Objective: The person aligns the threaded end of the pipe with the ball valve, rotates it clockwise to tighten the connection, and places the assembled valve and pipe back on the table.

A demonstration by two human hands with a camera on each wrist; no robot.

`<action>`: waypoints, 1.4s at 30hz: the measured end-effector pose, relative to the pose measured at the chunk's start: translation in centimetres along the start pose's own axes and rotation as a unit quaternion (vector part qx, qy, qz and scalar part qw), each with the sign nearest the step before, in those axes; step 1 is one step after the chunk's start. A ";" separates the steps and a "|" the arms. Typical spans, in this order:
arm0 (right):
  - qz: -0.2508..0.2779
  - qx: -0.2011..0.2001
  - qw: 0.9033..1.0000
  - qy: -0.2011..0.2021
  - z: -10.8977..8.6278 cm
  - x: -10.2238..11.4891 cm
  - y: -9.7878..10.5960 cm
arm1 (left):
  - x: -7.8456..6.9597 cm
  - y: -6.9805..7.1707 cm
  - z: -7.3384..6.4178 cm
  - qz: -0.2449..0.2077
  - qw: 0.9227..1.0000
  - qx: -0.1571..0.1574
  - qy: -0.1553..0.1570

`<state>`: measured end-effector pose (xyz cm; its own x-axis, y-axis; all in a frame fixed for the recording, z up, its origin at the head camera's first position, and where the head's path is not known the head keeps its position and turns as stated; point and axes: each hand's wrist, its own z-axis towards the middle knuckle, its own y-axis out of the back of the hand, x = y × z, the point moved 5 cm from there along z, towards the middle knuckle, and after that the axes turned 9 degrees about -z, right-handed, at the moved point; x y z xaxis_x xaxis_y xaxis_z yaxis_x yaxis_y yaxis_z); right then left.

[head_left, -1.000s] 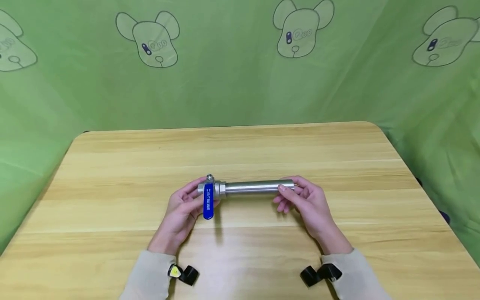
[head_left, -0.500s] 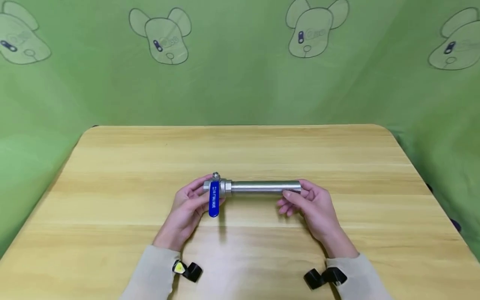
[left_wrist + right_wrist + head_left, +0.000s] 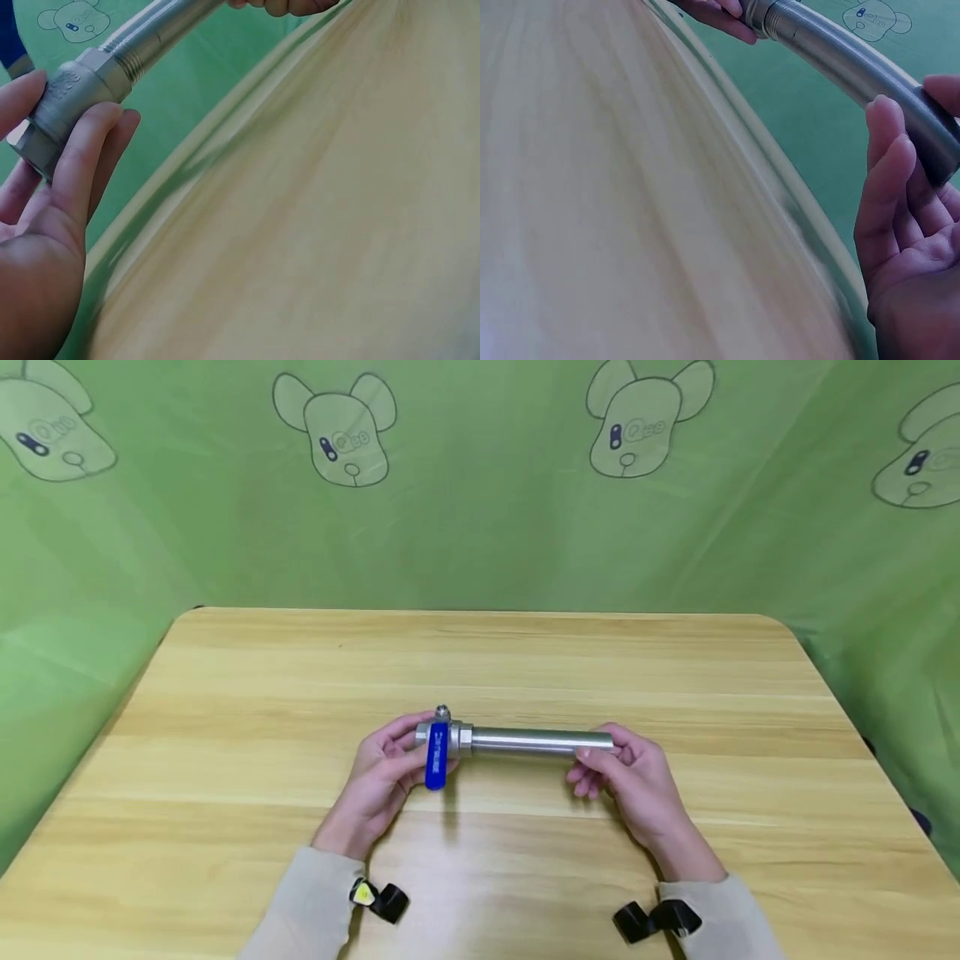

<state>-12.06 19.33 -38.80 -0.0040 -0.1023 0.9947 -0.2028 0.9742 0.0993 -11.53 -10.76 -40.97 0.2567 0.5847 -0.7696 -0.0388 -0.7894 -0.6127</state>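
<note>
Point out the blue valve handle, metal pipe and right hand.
Blue valve handle (image 3: 437,757), head view, middle of its length.
Metal pipe (image 3: 528,741), head view, middle of its length.
Right hand (image 3: 639,785), head view, near the thumb's base.

Pale wood-grained tabletop (image 3: 495,827) with rounded far corners, a tiny dark speck (image 3: 341,646) left of centre toward the far edge, and soft glare (image 3: 450,889) at the near middle. Behind it and along both sides, a creased green cloth backdrop (image 3: 480,543) bearing a row of four outlined round-eared animal heads (image 3: 349,414), each with a dark blue capsule mark (image 3: 328,449) and faint lettering (image 3: 351,442). Just past the right edge, a partly hidden dark blue object (image 3: 921,822), too small to identify.
</note>
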 end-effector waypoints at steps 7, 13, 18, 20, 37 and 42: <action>-0.022 -0.007 1.000 -0.007 0.0 -0.1 0.0 | -0.1 -0.2 -0.2 -0.002 1.000 0.013 -0.009; -0.017 -0.009 1.000 -0.007 -0.1 -0.2 0.0 | -0.1 -0.3 -0.2 -0.004 1.000 0.012 -0.003; -0.017 -0.007 1.000 0.000 -0.1 -0.1 0.0 | -0.1 -0.2 -0.2 -0.006 1.000 0.005 -0.002; -0.006 0.009 1.000 0.017 -0.2 0.0 0.0 | -0.1 -0.2 -0.3 -0.010 1.000 0.000 -0.004; 0.079 -0.011 0.996 0.031 -0.1 0.2 0.5 | 0.2 -0.2 -0.2 -0.011 1.000 -0.001 -0.002; 0.081 -0.008 0.996 0.021 -0.1 0.1 0.7 | 0.3 -0.4 -0.1 0.000 1.000 0.001 -0.002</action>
<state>-12.12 19.97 -38.61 0.0063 0.0656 0.9978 -0.1873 0.9803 -0.0633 -11.30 -10.32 -40.95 0.2534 0.5851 -0.7703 -0.0401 -0.7893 -0.6127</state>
